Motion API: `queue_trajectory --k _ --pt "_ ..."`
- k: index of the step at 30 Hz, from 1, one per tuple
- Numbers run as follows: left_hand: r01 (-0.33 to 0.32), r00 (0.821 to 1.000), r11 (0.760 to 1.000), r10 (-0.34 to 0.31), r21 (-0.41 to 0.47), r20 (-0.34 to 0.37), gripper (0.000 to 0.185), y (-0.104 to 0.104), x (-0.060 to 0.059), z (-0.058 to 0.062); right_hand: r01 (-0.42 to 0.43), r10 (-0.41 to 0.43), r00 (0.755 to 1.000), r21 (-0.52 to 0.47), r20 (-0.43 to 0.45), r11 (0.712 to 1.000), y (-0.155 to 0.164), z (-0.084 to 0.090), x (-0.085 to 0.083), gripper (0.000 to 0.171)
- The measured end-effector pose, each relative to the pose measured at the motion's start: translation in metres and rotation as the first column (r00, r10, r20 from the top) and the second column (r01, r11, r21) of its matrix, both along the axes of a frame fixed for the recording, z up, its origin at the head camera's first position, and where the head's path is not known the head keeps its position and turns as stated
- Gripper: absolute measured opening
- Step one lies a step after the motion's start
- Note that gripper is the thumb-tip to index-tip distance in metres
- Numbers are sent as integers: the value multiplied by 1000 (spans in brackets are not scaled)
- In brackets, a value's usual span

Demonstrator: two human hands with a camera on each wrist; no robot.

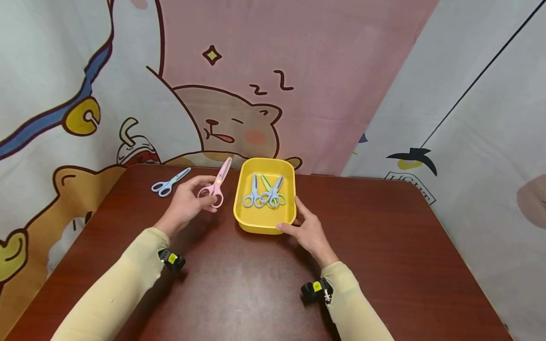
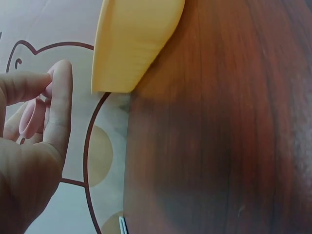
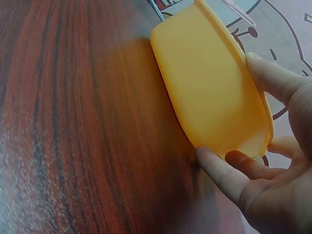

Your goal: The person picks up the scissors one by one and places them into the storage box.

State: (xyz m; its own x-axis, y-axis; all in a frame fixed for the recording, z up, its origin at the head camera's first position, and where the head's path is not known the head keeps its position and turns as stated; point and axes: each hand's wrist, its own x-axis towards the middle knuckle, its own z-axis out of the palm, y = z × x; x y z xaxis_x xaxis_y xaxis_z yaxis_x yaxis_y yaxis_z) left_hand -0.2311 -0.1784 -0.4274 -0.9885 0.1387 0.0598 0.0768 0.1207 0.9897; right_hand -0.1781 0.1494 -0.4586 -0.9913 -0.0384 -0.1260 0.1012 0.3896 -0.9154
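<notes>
My left hand (image 1: 187,201) pinches pink scissors (image 1: 220,182) by their handle loops, blades pointing up and away, just left of the yellow tray (image 1: 258,223). In the left wrist view only part of a pink loop (image 2: 32,118) shows between thumb and fingers. My right hand (image 1: 309,232) holds the tray's near right corner, thumb at the rim and the other fingers along its side wall (image 3: 209,83). Inside the tray lie blue scissors (image 1: 254,192), a second blue pair (image 1: 277,187) and green scissors (image 1: 266,181) partly covered by it.
Another pair of blue scissors (image 1: 171,182) lies on the dark wooden table (image 1: 384,237), left of my left hand near the far edge. A cartoon-printed cloth (image 1: 332,85) hangs right behind the table. Each wrist carries a small black camera on a strap.
</notes>
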Motion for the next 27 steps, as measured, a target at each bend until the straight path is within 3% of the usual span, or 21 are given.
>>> queue_trajectory --k 15,27 --pt "42 999 999 -42 19 23 52 19 2 9 2 -2 1000 2 2 1000 -1 3 1 105" --pt "56 994 998 -57 15 96 52 30 2 18 -4 4 1000 2 1 1000 0 3 1 104"
